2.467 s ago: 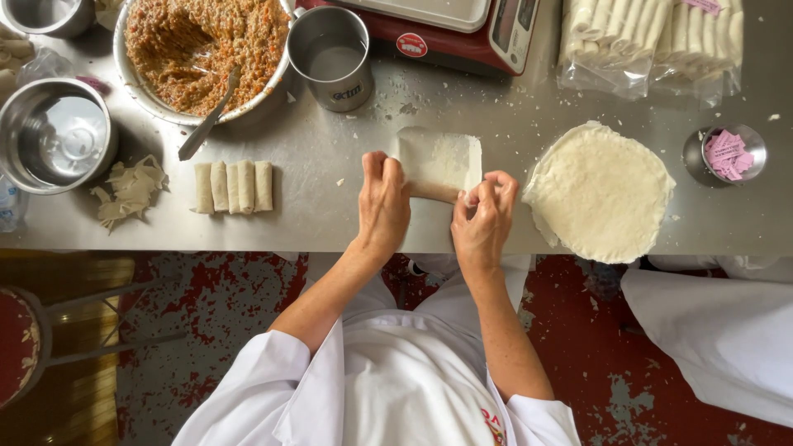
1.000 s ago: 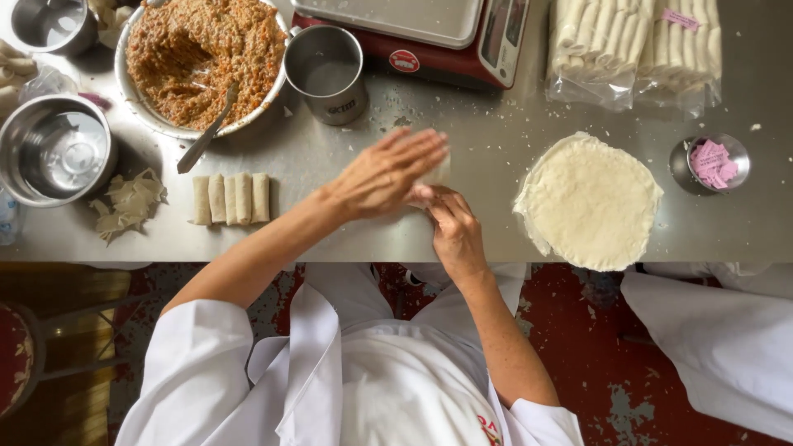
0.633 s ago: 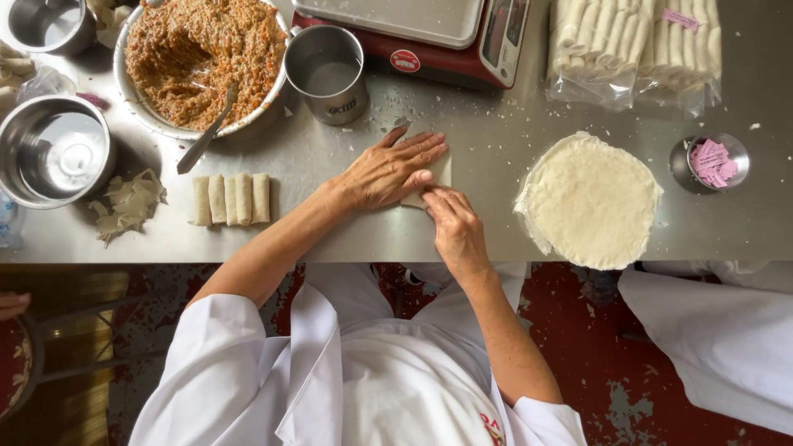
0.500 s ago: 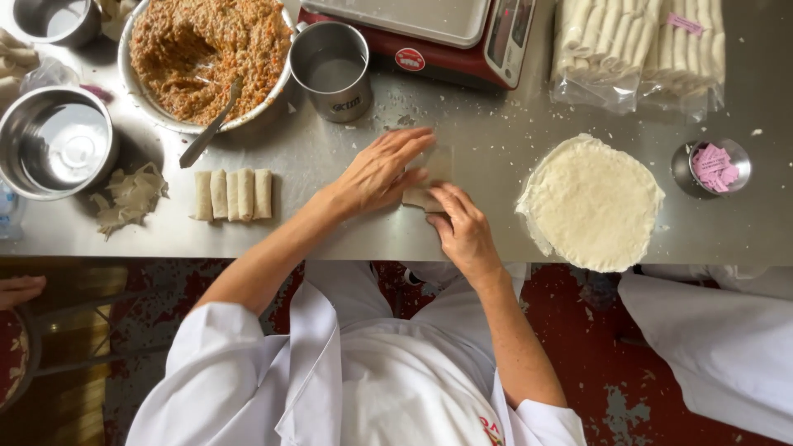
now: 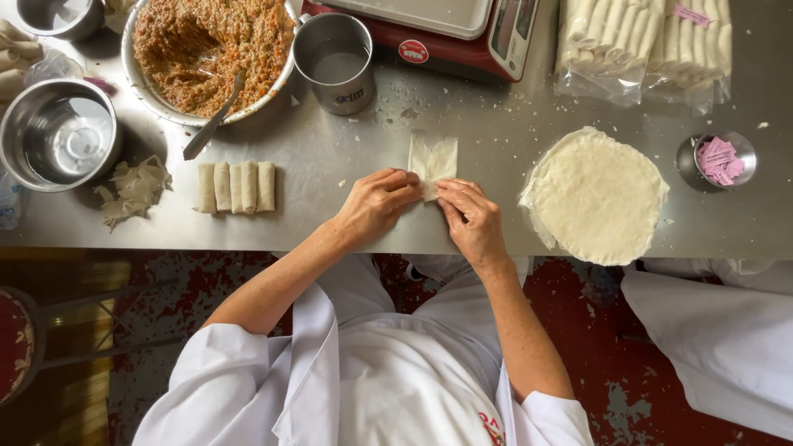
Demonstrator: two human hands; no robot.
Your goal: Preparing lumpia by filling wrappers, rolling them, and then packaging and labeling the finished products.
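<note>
— Hands first: where, and in what state?
— Left hand [image 5: 376,206] and right hand [image 5: 472,216] meet at the near edge of the table [image 5: 496,132]. Fingers of both curl inward and pinch the near end of the wrapper [image 5: 433,160], one hand at each side.
— Wrapper?
— Pale, thin, part-rolled. Near end folded under the fingertips; far end flat on the table, pointing away from the person.
— Items left of the hands?
— Four finished rolls [image 5: 235,187], side by side, touching. Beyond them, a heap of scraps [image 5: 132,188] and an empty steel pot [image 5: 59,136].
— Far left corner?
— Wide bowl [image 5: 208,51] of orange-brown filling, a spoon [image 5: 213,122] leaning over its rim. Just right of it, a steel mug [image 5: 334,63].
— Right side?
— Round stack of sheets [image 5: 595,195], near the right hand but apart from it. Small cup [image 5: 715,160] holding pink slips. Bagged rolls [image 5: 644,45] at the far edge. Red scale [image 5: 438,33] with a pale tray at the far middle.
— Anyone else?
— White sleeve [image 5: 719,330], lower right, off the table.
</note>
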